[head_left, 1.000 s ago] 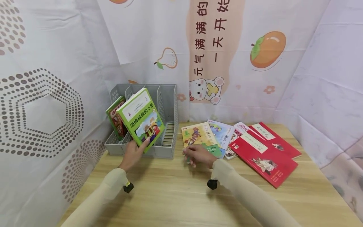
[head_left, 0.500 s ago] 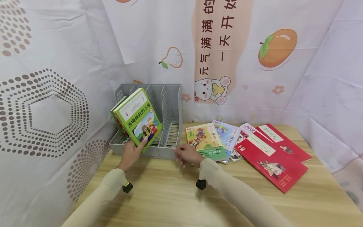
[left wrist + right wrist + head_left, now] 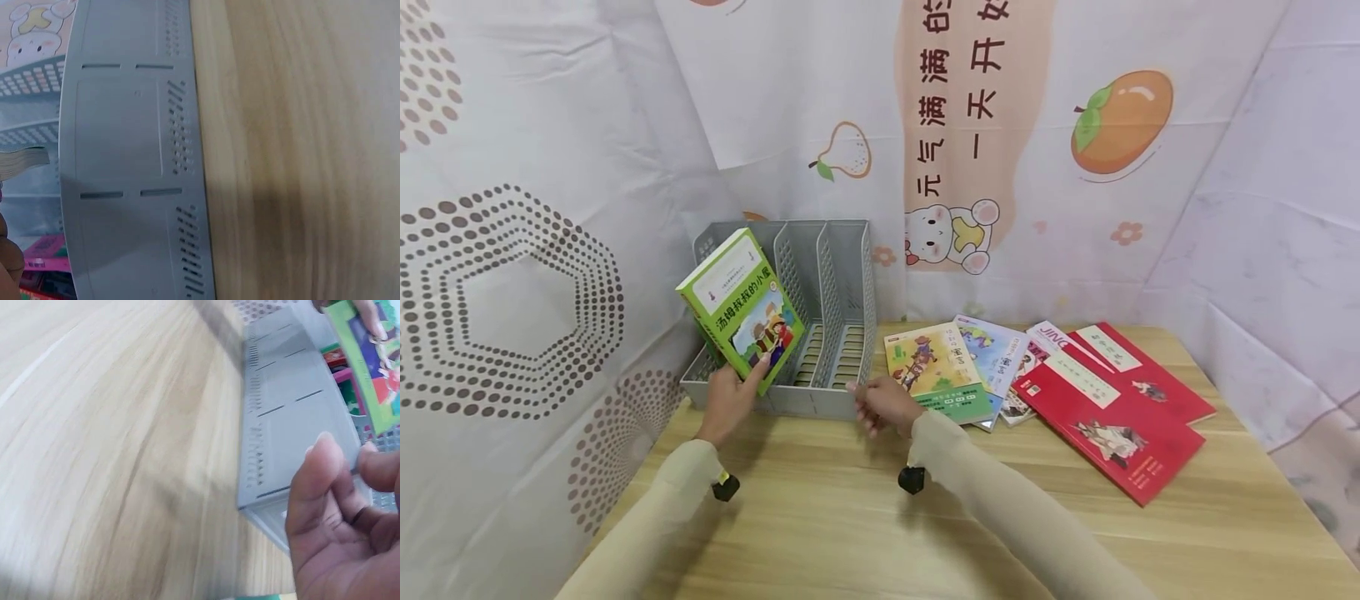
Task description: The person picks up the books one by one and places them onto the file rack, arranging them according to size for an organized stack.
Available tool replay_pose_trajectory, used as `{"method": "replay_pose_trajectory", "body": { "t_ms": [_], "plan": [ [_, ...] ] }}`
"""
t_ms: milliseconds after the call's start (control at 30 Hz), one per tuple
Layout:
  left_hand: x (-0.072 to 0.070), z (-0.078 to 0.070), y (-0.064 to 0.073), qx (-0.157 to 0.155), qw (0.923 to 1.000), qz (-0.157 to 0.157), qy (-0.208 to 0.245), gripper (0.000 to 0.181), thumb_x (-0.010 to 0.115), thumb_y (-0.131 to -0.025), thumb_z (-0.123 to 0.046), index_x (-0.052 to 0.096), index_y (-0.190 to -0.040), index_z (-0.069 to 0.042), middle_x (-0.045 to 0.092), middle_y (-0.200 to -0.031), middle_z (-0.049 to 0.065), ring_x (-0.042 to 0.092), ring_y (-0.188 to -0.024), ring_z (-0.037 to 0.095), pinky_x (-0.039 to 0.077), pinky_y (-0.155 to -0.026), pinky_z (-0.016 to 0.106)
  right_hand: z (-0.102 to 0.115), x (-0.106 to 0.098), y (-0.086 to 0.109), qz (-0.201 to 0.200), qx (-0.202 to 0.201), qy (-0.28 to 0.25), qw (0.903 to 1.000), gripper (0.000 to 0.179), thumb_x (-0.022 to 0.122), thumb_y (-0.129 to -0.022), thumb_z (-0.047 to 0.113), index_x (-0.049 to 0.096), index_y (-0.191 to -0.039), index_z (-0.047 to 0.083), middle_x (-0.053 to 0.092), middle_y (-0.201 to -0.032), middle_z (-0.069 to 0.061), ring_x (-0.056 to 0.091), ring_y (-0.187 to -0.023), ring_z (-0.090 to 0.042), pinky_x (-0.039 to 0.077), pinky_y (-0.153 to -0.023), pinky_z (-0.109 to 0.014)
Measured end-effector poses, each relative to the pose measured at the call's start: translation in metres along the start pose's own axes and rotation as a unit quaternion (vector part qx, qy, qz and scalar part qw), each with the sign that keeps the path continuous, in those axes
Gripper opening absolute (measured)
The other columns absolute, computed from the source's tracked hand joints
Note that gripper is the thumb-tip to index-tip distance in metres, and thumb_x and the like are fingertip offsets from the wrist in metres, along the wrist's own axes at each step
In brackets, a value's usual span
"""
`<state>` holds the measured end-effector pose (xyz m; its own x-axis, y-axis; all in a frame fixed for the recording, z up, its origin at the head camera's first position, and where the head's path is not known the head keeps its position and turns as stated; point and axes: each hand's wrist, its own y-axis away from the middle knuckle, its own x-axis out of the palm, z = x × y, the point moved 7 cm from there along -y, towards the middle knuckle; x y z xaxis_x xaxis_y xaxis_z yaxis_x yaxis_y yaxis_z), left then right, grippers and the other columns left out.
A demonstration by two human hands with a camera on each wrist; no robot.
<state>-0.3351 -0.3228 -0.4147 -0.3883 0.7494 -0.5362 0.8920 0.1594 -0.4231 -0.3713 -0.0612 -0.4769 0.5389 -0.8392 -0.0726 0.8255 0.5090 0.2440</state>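
In the head view my left hand [image 3: 730,400] grips a thick green-edged storybook [image 3: 741,304] by its lower right edge, thumb across the illustrated cover. The book leans tilted over the left compartments of a grey plastic file rack [image 3: 808,402], covering part of them. At the rack's front right corner is my right hand [image 3: 886,404], fingers curled. Seen from the right wrist, the thumb and fingers [image 3: 325,456] pinch the rack's rim at that corner. The left wrist view shows mostly the rack's front wall [image 3: 119,131], with my left fingers [image 3: 9,259] at the edge.
Right of the rack lie a yellow-and-green book [image 3: 932,367], a blue book [image 3: 996,354] and red books [image 3: 1112,429], partly overlapping on the wooden table [image 3: 820,517]. Books with pink and red edges [image 3: 47,256] stand inside the rack. A printed curtain [image 3: 775,100] hangs behind.
My left hand has shifted the storybook left, over the leftmost compartments, hiding the book there. My right hand has moved left from the yellow-and-green book to the rack's corner.
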Motion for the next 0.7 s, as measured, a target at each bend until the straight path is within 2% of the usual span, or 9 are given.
{"method": "replay_pose_trajectory", "body": {
  "t_ms": [133, 300, 533, 633, 700],
  "plan": [
    [-0.001, 0.005, -0.005, -0.003, 0.9998, -0.012, -0.015, 0.052, 0.058, -0.103, -0.05, 0.07, -0.114, 0.0, 0.073, -0.093, 0.015, 0.06, -0.071, 0.021, 0.048, -0.059, 0.029, 0.001, -0.003, 0.0, -0.019, 0.026, -0.032, 0.999, 0.037, 0.058, -0.107, 0.029, 0.06, -0.099, -0.007, 0.057, -0.072, -0.006, 0.049, -0.053, -0.011, 0.048, -0.051, -0.029],
    [-0.005, 0.009, -0.01, -0.005, 0.9992, -0.019, -0.036, 0.053, 0.057, -0.103, -0.05, 0.07, -0.106, 0.002, 0.071, -0.084, 0.015, 0.057, -0.064, 0.021, 0.046, -0.054, 0.029, 0.005, -0.006, 0.001, -0.056, 0.033, -0.033, 0.9973, 0.033, 0.059, -0.106, 0.025, 0.058, -0.107, -0.008, 0.057, -0.074, -0.007, 0.05, -0.053, -0.012, 0.049, -0.05, -0.028],
    [-0.022, 0.021, -0.011, -0.038, 0.9974, -0.025, -0.055, 0.061, 0.055, -0.103, -0.055, 0.071, -0.109, 0.003, 0.072, -0.088, 0.018, 0.057, -0.064, 0.019, 0.046, -0.054, 0.028, 0.002, -0.001, -0.001, -0.063, 0.031, -0.051, 0.9962, 0.026, 0.062, -0.105, 0.021, 0.06, -0.101, -0.005, 0.058, -0.072, -0.008, 0.054, -0.054, -0.014, 0.052, -0.049, -0.029],
    [-0.031, 0.023, -0.013, -0.052, 0.9956, -0.034, -0.071, 0.064, 0.055, -0.102, -0.058, 0.07, -0.107, 0.003, 0.068, -0.075, 0.014, 0.052, -0.055, 0.016, 0.041, -0.047, 0.029, 0.003, -0.002, 0.0, -0.071, 0.03, -0.058, 0.9954, 0.028, 0.064, -0.104, 0.019, 0.062, -0.1, -0.008, 0.06, -0.071, -0.009, 0.058, -0.054, -0.015, 0.056, -0.052, -0.032],
    [-0.037, 0.022, -0.015, -0.062, 0.994, -0.04, -0.081, 0.064, 0.054, -0.101, -0.06, 0.068, -0.101, 0.003, 0.059, -0.063, 0.009, 0.045, -0.048, 0.016, 0.037, -0.043, 0.031, 0.005, -0.002, 0.001, -0.072, 0.025, -0.061, 0.9953, 0.031, 0.065, -0.103, 0.018, 0.063, -0.101, -0.012, 0.061, -0.071, -0.01, 0.06, -0.054, -0.015, 0.059, -0.056, -0.037]
  ]
}}
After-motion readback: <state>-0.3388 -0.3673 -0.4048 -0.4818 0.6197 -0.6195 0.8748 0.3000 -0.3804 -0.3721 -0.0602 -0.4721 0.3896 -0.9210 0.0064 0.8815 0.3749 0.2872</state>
